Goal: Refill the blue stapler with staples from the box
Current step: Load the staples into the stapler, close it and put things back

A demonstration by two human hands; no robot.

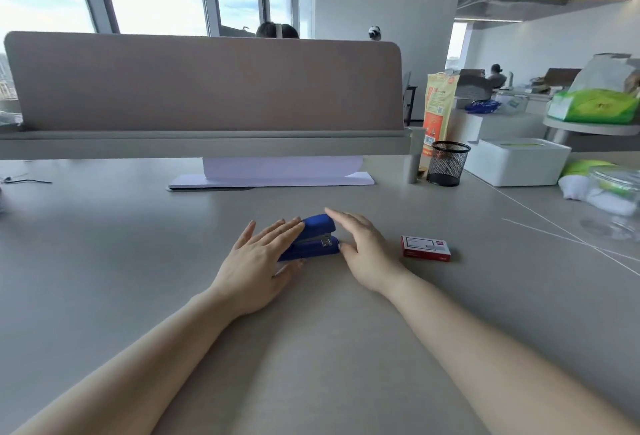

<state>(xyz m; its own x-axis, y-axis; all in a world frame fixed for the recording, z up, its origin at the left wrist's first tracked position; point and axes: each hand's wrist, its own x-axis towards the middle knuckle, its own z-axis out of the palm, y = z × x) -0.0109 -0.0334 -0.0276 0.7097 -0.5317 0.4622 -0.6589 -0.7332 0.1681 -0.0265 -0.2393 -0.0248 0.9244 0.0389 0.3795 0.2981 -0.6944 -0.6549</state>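
Observation:
The blue stapler (317, 238) lies closed on the grey desk (138, 244), its metal front end facing right. My left hand (258, 261) lies flat over its left part, fingers stretched and touching the top. My right hand (363, 247) is just right of the stapler, fingers apart, thumb tip at its front end, holding nothing. A small red and white staple box (426, 248) lies closed on the desk to the right of my right hand, a short gap away.
A desk divider (204, 88) with a shelf stands at the back, with a white monitor base (270, 178) under it. A black mesh pen cup (447, 162), a white box (516, 161) and a clear jar (614, 192) stand at the right. Thin white cords (568, 240) cross the right side.

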